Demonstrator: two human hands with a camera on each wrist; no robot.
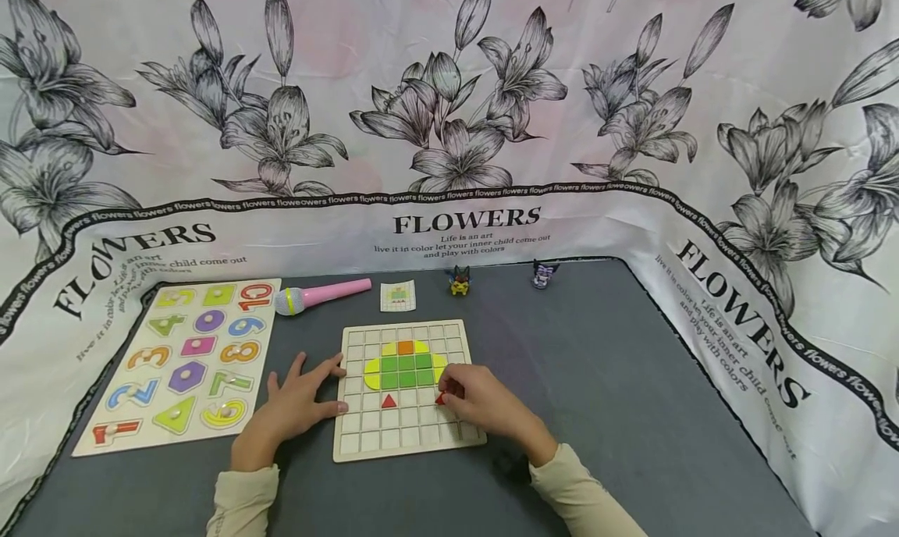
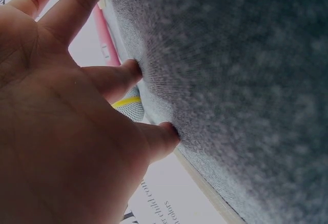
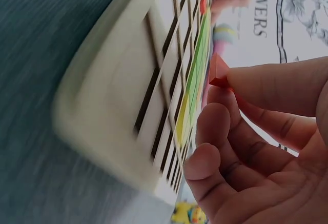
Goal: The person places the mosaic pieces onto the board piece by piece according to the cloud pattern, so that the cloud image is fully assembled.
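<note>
A wooden grid board (image 1: 358,443) lies on the grey table, with green square tiles (image 1: 407,370) in its middle rows. Yellow rounded tiles (image 1: 372,374) flank them, and an orange square tile (image 1: 406,348) sits above. One red triangle tile (image 1: 389,401) rests in a cell below the green ones. My right hand (image 1: 485,400) pinches another red triangle tile (image 3: 219,71) between thumb and fingers, over the board's right side. My left hand (image 1: 298,400) has its fingers spread, with fingertips touching the board's left edge; in the left wrist view its fingertips (image 2: 169,131) meet the grey cloth.
On the left lies a number-and-shape puzzle board (image 1: 151,435). Along the back are a pink toy microphone (image 1: 337,291), a small pattern card (image 1: 398,296), a yellow-and-black figurine (image 1: 460,282) and a purple-and-white figurine (image 1: 543,275). A flower-printed curtain (image 1: 463,154) surrounds the table.
</note>
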